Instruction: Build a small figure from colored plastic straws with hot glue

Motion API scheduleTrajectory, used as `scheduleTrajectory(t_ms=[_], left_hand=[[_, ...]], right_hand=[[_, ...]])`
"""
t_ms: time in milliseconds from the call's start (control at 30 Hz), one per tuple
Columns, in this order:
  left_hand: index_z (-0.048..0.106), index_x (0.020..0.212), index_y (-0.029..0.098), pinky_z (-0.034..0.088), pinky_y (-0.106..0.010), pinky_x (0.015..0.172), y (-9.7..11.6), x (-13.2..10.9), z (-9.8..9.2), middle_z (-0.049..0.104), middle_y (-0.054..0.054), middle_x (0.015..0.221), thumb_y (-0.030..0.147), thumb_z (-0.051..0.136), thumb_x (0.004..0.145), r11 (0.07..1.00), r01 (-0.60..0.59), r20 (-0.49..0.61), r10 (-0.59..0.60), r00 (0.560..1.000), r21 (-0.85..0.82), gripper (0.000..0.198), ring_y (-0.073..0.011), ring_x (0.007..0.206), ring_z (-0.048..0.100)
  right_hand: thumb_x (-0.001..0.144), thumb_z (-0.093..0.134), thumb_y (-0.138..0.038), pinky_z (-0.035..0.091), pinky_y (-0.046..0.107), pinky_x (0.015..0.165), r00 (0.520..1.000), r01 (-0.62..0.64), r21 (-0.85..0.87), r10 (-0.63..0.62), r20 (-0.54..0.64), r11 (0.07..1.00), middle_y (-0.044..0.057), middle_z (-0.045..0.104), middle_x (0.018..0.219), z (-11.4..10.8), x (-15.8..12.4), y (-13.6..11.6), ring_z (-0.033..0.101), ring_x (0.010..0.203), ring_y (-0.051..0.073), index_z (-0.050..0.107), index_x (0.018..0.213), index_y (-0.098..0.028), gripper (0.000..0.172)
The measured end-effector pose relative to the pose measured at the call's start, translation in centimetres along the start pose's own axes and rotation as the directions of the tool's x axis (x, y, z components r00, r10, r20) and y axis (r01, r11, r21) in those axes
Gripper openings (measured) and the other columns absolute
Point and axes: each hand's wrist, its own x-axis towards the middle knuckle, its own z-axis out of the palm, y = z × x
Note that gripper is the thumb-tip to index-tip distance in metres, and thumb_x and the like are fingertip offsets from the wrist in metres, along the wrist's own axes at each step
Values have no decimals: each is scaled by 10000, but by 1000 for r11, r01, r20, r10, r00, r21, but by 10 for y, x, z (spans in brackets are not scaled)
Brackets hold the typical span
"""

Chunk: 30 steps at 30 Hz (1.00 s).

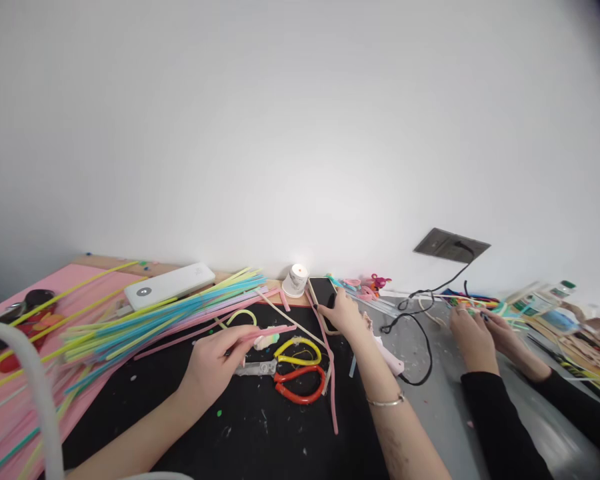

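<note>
My left hand (213,365) is closed around a pink pipe cleaner piece (275,331), which points right above the black mat. Just beyond its fingertips is a small whitish-green item (266,342). Scissors (300,377) with one yellow and one red handle lie beside that hand. My right hand (343,313) reaches over a phone (322,293) lying by the wall, its fingers apart and touching the phone's screen and edge. A long pink pipe cleaner (333,387) runs down the mat between my hands.
Bundled pipe cleaners (145,327) and a white power bank (170,285) lie left. A paper cup (295,281) stands by the wall. Right of my right arm are a pink glue gun (390,357) and its black cable (431,360). A person's hands (473,337) work farther right.
</note>
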Motion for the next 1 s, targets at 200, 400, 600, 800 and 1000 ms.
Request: scheduleTrajectory(t_ms=[200, 400, 600, 800, 1000], left_hand=[[720, 858, 169, 480, -181, 487, -3, -2, 2, 697, 33, 609, 267, 570, 861, 1000, 21, 3, -21, 1000, -9, 179, -81, 405, 565], [717, 864, 185, 481, -182, 488, -2, -2, 1, 684, 43, 575, 255, 548, 868, 999, 37, 34, -37, 999, -15, 183, -88, 411, 569], [711, 873, 190, 477, -185, 495, 1, -2, -1, 676, 47, 563, 235, 540, 873, 998, 53, 49, -52, 997, -19, 176, -90, 413, 567], [715, 856, 178, 480, -181, 498, 1, -1, -1, 724, 18, 654, 221, 542, 866, 998, 57, 69, -55, 996, -23, 179, -90, 430, 587], [716, 857, 185, 480, -181, 498, 2, 0, -1, 723, 24, 643, 234, 536, 865, 997, 78, 85, -77, 993, -10, 187, -94, 425, 586]], right_hand=[[800, 576, -346, 455, 407, 809, 997, -52, -73, 47, -66, 996, 235, 596, 1115, 8, -2, -22, 573, 1073, 376, 428, 1175, -80, 483], [802, 589, -339, 456, 385, 778, 996, -21, -140, 10, -84, 990, 239, 612, 1056, 5, -4, -22, 610, 1016, 373, 401, 1175, -52, 507], [830, 569, -371, 456, 380, 755, 999, 17, -71, -20, -51, 997, 222, 636, 1049, 4, -6, -13, 622, 994, 363, 403, 1181, -82, 484], [866, 504, -341, 406, 417, 935, 964, 228, 83, -212, -162, 970, 170, 567, 1256, 9, -20, 29, 520, 1174, 319, 423, 1255, -144, 443], [847, 442, -306, 377, 422, 990, 925, 354, 200, -311, -217, 914, 121, 587, 1212, 15, -38, 61, 515, 1183, 281, 488, 1163, -175, 344]])
